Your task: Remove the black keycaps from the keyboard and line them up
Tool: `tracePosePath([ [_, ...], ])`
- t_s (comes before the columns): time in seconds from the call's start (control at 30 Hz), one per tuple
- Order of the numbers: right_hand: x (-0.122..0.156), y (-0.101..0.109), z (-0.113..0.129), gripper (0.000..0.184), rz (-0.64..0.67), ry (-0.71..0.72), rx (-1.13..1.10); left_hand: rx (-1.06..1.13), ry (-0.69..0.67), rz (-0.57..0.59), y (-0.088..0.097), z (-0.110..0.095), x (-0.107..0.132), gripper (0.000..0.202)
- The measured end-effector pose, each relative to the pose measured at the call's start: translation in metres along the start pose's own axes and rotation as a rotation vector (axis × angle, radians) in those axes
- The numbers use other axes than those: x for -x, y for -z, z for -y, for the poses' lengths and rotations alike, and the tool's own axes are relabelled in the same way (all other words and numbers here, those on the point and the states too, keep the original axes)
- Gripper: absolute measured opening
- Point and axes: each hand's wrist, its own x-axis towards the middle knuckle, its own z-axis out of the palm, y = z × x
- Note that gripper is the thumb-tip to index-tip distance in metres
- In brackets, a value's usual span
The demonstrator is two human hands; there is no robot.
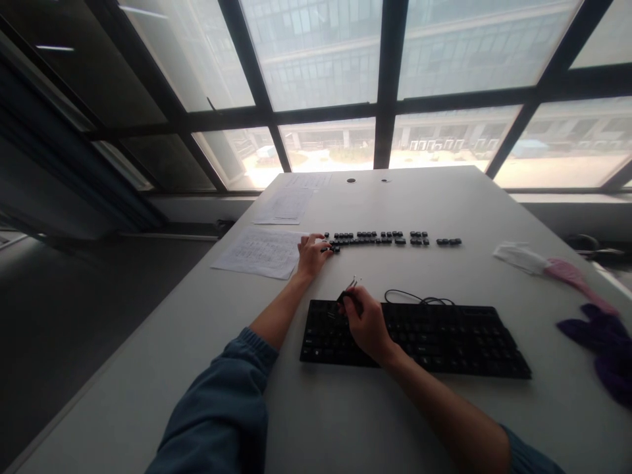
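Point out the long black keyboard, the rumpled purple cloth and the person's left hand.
Long black keyboard (427, 336): head view, on its middle keys.
Rumpled purple cloth (606, 339): head view, near its middle.
Left hand (311, 255): head view, back of the hand.

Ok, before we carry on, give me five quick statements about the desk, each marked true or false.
1. The left hand is at the left end of the loose keycaps. True.
2. The right hand lies flat. False: it grips a small dark tool with thin metal prongs.
3. The printed sheets are right of the keyboard. False: they are on the left.
4. The purple cloth lies right of the keyboard. True.
5. Both sleeves are red. False: they are blue.
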Motion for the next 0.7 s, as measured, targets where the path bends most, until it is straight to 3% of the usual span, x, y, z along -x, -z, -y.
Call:
tracePosePath([
  [0.47, 0.0, 0.0, 0.0, 0.008, -0.055, -0.011, -0.08, 0.04, -0.028, -0.033, 0.002, 0.001, 0.0, 0.03],
  [0.7, -0.002, 0.004, 0.004, 0.01, -0.135, 0.012, -0.03, 0.18, -0.008, -0.178, 0.027, -0.01, 0.019, 0.023],
])
